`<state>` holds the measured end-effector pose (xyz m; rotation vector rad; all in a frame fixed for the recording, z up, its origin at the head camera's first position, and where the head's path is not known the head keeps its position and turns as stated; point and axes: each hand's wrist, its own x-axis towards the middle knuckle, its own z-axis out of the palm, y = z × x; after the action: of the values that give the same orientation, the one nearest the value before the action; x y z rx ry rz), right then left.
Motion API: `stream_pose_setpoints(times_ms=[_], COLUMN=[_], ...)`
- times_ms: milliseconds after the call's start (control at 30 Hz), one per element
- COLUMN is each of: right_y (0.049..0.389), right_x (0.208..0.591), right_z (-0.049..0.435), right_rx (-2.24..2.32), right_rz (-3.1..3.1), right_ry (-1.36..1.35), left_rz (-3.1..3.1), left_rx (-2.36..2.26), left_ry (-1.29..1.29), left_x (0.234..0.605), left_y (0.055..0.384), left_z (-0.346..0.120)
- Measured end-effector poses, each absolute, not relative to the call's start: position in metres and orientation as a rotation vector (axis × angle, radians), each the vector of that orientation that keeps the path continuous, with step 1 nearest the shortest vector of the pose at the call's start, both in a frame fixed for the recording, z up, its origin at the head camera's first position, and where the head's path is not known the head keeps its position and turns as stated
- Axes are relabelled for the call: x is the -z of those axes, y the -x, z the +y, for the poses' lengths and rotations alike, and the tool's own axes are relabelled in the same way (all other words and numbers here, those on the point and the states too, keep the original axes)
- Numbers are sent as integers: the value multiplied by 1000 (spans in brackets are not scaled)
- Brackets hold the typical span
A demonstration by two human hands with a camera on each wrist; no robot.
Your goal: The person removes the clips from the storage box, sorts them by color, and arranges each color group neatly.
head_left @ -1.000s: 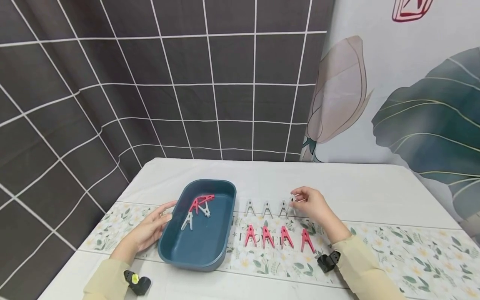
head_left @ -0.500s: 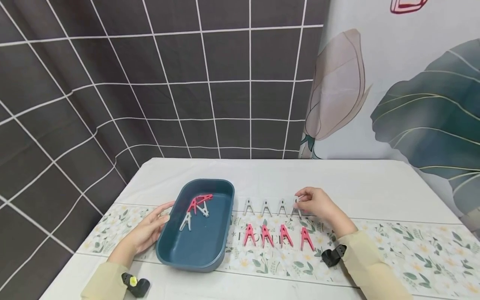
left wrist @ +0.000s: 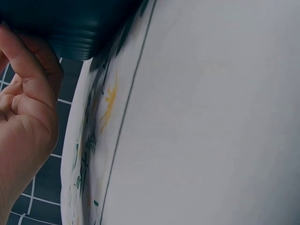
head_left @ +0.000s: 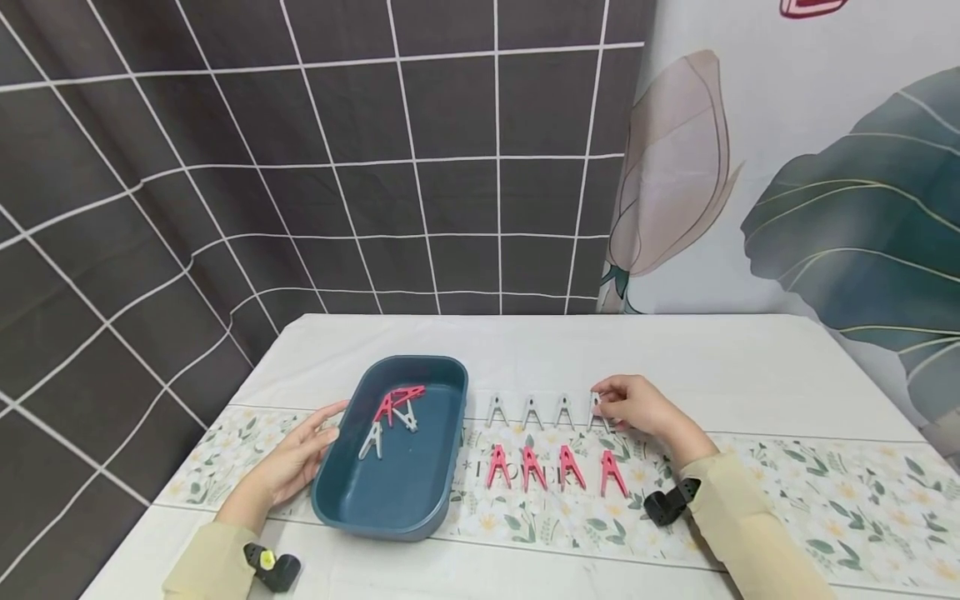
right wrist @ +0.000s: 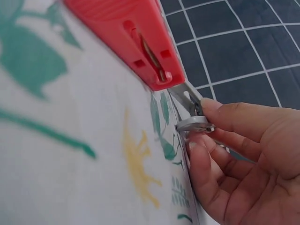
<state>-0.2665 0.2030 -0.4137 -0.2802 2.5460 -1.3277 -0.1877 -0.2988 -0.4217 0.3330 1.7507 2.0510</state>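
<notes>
At the right end of a row of grey-white clothespins [head_left: 531,411], my right hand [head_left: 641,406] pinches a grey-white clothespin [right wrist: 194,123] between thumb and fingers, low at the tabletop. Part of that clothespin is covered by the fingers. Nearer to me runs a second row, of red clothespins [head_left: 530,468]; one red clothespin [right wrist: 145,42] looms large in the right wrist view. My left hand [head_left: 294,460] rests against the left side of a dark blue tray [head_left: 390,504], fingers extended along its wall. Inside the tray lie a few red and grey-white clothespins [head_left: 372,440].
The table [head_left: 525,354] wears a white cloth with a floral band [head_left: 795,492] across it. A dark gridded curtain [head_left: 360,167] stands behind and to the left. A leaf-patterned curtain [head_left: 690,208] hangs at the back right.
My right hand has moved slightly right with the grey-white clothespin, widening its distance from the others in that row. The left hand stays at the tray. The head view has shifted a little.
</notes>
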Motion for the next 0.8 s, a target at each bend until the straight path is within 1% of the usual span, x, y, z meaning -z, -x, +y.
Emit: stream_pose_setpoints(times_ms=[367,800], right_y=[268,268], right_x=[417,417], right_z=[203,202], right_rx=[1298,1251], right_rz=[2561,2585], right_ry=[298,327], left_rz=[1732,1806], left_rx=[-2069,-2038], left_ry=[-343,-297], left_x=[420,422], left_y=[186,186], left_z=[-298,-297])
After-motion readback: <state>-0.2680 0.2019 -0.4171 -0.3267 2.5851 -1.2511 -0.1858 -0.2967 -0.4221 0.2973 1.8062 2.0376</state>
